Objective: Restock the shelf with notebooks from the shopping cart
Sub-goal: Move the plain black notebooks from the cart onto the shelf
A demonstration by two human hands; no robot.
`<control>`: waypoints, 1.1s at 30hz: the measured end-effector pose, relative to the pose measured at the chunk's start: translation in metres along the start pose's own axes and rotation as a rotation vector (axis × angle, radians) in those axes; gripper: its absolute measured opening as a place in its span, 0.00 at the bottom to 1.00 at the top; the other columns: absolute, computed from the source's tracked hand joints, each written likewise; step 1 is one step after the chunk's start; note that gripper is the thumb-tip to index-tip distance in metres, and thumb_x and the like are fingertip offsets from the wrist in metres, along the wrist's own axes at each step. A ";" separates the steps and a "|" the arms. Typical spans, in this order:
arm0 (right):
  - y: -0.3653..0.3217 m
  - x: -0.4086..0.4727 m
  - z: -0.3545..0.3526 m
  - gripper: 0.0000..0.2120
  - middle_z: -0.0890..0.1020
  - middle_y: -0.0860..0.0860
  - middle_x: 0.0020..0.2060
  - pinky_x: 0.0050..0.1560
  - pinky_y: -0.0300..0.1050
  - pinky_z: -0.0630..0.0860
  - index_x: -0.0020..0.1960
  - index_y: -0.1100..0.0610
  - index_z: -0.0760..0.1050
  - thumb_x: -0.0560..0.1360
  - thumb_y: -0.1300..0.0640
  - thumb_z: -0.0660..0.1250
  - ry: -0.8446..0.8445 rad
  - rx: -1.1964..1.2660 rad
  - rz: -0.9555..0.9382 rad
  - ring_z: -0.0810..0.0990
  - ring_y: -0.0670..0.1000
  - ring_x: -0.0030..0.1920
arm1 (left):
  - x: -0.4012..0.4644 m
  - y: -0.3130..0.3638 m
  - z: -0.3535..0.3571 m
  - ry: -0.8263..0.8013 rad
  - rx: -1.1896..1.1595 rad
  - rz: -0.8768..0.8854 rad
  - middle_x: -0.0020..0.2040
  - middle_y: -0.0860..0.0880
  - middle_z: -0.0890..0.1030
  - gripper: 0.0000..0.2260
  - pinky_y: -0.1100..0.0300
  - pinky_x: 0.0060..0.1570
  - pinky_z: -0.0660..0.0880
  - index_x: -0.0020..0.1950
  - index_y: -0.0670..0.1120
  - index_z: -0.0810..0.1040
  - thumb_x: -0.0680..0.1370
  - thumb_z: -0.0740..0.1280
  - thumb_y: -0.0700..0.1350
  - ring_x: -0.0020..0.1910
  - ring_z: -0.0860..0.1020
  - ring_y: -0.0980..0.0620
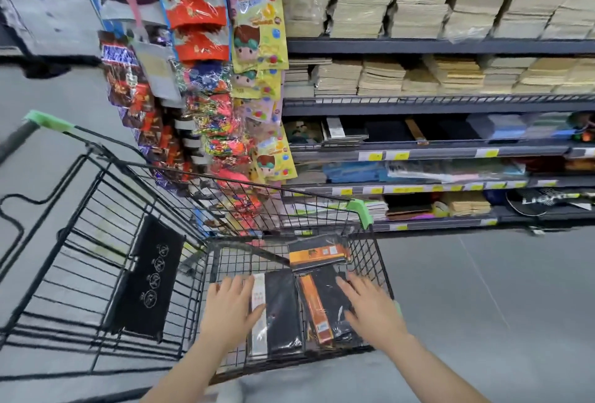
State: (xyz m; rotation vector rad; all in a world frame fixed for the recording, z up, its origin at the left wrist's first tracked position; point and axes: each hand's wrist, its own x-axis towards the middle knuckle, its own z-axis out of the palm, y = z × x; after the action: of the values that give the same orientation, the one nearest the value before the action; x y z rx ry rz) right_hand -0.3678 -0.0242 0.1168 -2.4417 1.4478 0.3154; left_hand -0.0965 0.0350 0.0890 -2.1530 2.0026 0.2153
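Note:
Three wrapped packs of black notebooks lie in the upper basket of the black wire shopping cart (96, 241). A pack with a white strip (283, 309) lies at the left, and my left hand (230, 306) rests on its left edge with fingers straight. Beside it, a pack with an orange strip (325, 302) sits under my right hand (370, 306), whose fingers are spread flat over its right side. A third pack with an orange band (317, 254) leans at the basket's far end. The shelf (434, 151) stands to the right of the cart.
Stacks of tan notebooks fill the upper shelves (418, 9). Darker stationery sits on the lower shelves with yellow price tags. Hanging candy and toy bags (206, 80) crowd the shelf end above the cart. A black panel (145, 277) lies in the cart's main basket. Grey floor lies at right.

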 end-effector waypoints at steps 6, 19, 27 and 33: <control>-0.077 0.064 0.018 0.30 0.57 0.52 0.75 0.71 0.51 0.60 0.76 0.51 0.48 0.78 0.53 0.57 -0.085 0.059 0.075 0.59 0.53 0.73 | 0.045 -0.078 0.014 -0.084 0.008 0.088 0.45 0.51 0.82 0.25 0.51 0.37 0.78 0.51 0.48 0.81 0.69 0.55 0.63 0.41 0.80 0.49; -0.110 0.166 0.129 0.36 0.52 0.53 0.76 0.73 0.52 0.54 0.76 0.49 0.40 0.77 0.54 0.60 -0.351 0.209 0.359 0.56 0.55 0.75 | 0.121 -0.082 0.137 -0.336 -0.128 0.118 0.76 0.44 0.57 0.33 0.46 0.71 0.56 0.76 0.47 0.48 0.77 0.47 0.65 0.74 0.56 0.44; -0.099 0.203 0.182 0.30 0.66 0.58 0.68 0.55 0.47 0.75 0.75 0.50 0.48 0.77 0.54 0.58 -0.371 0.321 0.434 0.76 0.55 0.58 | 0.135 -0.035 0.229 -0.536 -0.387 0.024 0.76 0.37 0.49 0.41 0.50 0.56 0.75 0.75 0.51 0.35 0.75 0.61 0.60 0.61 0.73 0.41; -0.097 0.197 0.187 0.31 0.65 0.58 0.67 0.58 0.46 0.73 0.76 0.50 0.47 0.78 0.57 0.58 -0.397 0.393 0.471 0.76 0.55 0.59 | 0.126 -0.030 0.238 -0.539 -0.599 -0.007 0.76 0.39 0.41 0.44 0.54 0.47 0.79 0.73 0.56 0.31 0.76 0.65 0.53 0.44 0.81 0.49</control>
State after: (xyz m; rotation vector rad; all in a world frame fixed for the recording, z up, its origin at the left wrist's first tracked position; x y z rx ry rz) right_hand -0.1975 -0.0752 -0.1101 -1.6082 1.6876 0.5215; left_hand -0.0507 -0.0286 -0.1702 -2.0645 1.7404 1.3794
